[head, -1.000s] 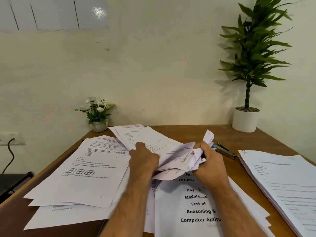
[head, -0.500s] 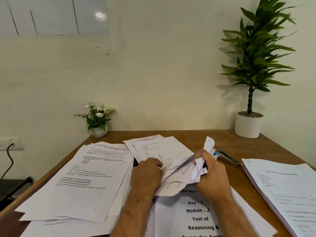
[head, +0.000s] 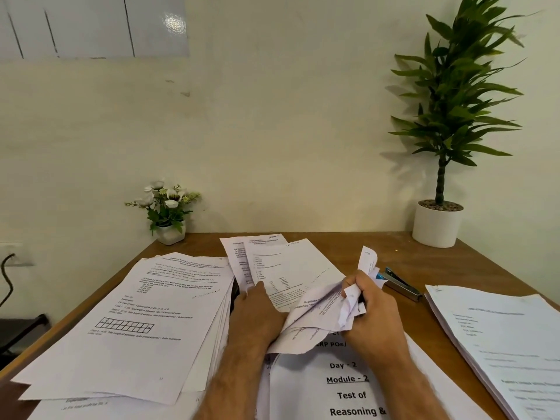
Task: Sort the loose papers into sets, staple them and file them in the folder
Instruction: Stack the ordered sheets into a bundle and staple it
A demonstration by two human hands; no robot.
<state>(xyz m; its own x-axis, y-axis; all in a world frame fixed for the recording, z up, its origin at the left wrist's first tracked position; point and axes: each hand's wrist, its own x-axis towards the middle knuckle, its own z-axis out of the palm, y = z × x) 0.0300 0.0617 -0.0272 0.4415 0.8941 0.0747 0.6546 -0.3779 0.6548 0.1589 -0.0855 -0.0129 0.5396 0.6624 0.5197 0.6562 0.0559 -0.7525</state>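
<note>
Over the last second you've been tipping your head up a bit, so the whole desk (head: pixel 357 241) is sitting lower in view, but the hands themselves are barely shifting. Your right hand (head: pixel 374 313) is still clenching a bunch of sheets (head: pixel 315 301), fingers (head: pixel 356 283) curled tight round the crumpled corners, with what looks like a dark pen tucked in there too, can't tell for sure. Your left hand (head: pixel 257 316) is gripping the near-left edge of that same bunch, thumb on top. So I'm guessing you're still leafing through to work out which set these belong to, and nothing's getting stapled yet.

The bunch is hanging just above the printed cover sheet (head: pixel 348 386) ("Day - 2, Module - 2") in front of you, and it's looking pretty mangled, bent and curled at the right end. A thick stack (head: pixel 136 322) is sitting to the left, another stack (head: pixel 503 344) to the right, and a couple of loose pages (head: pixel 272 259) are lying behind your hands. The stapler (head: pixel 400 283) is waiting just past your right hand. I'm not seeing a folder anywhere.
</note>
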